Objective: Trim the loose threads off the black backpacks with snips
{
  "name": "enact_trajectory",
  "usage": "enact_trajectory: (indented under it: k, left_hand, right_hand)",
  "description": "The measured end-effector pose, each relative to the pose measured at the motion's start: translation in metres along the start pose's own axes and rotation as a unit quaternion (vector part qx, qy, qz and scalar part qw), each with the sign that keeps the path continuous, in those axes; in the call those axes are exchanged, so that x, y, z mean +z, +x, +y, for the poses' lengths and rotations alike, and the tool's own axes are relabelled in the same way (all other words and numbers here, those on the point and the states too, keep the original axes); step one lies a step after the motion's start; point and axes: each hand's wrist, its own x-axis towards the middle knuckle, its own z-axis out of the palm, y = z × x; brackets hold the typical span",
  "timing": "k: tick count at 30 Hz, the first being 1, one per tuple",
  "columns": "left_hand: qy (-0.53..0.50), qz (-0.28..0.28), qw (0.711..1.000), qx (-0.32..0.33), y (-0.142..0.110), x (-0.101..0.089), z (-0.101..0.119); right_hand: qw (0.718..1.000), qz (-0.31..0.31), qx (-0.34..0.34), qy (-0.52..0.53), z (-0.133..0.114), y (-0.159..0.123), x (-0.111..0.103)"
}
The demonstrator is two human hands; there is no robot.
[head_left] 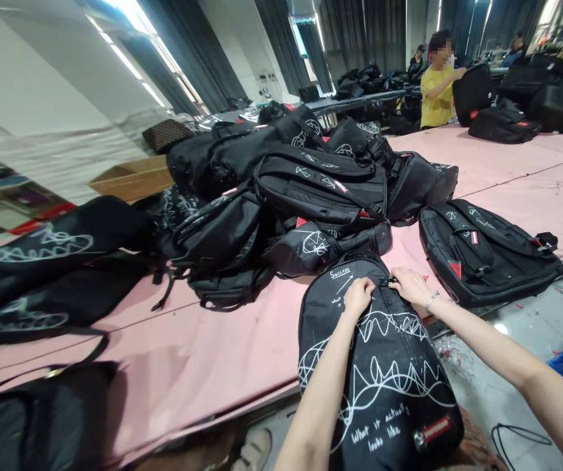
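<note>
A black backpack (pixel 389 373) with white scribbles and lettering leans over the table's front edge, its front panel facing me. My left hand (pixel 358 298) is closed, with its fingertips pinching the front panel beside the vertical zipper. At the upper end of that zipper, my right hand (pixel 407 285) pinches a small dark zipper pull (pixel 388 281). The two hands are a short gap apart. To the right lies another black backpack (pixel 490 252), straps up, with red tags.
A pile of black backpacks (pixel 320 186) rises behind my hands, on the pink table (pixel 203 360). More bags (pixel 40 261) lie at the left, near a cardboard box (pixel 131 178). Across the table, a person in a yellow shirt (pixel 435 98) handles a black bag (pixel 472 95).
</note>
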Motion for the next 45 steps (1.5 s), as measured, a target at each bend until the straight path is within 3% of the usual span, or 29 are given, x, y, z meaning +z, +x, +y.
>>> enact_trajectory:
  k: [11,20,23,27,32,41,45]
  left_hand:
    - [-0.007,0.016,1.000,-0.003,-0.001,0.003,0.006]
    - [-0.129,0.049,0.989,-0.050,-0.004,-0.002,0.013]
    - [-0.213,0.035,0.975,-0.054,-0.017,-0.008,0.014]
    - [-0.322,-0.033,0.945,-0.045,-0.047,-0.013,0.015]
    - [-0.388,-0.061,0.917,-0.062,-0.081,0.001,0.020]
    - [-0.411,-0.020,0.908,-0.077,-0.114,0.025,0.017]
    - [-0.422,-0.029,0.903,-0.082,-0.120,0.028,0.010]
  right_hand:
    - [0.999,-0.029,-0.017,-0.006,-0.003,0.013,0.003]
    - [0.996,0.016,0.012,0.082,-0.001,0.011,0.010]
    - [0.990,0.043,0.035,0.130,0.008,-0.003,0.010]
    - [0.980,0.056,0.045,0.187,0.026,-0.042,0.006]
    - [0.976,-0.022,-0.005,0.217,0.029,-0.092,0.007]
    - [0.977,-0.035,-0.078,0.196,0.009,-0.093,0.003]
    - [0.962,-0.085,-0.149,0.212,0.003,-0.120,-0.007]
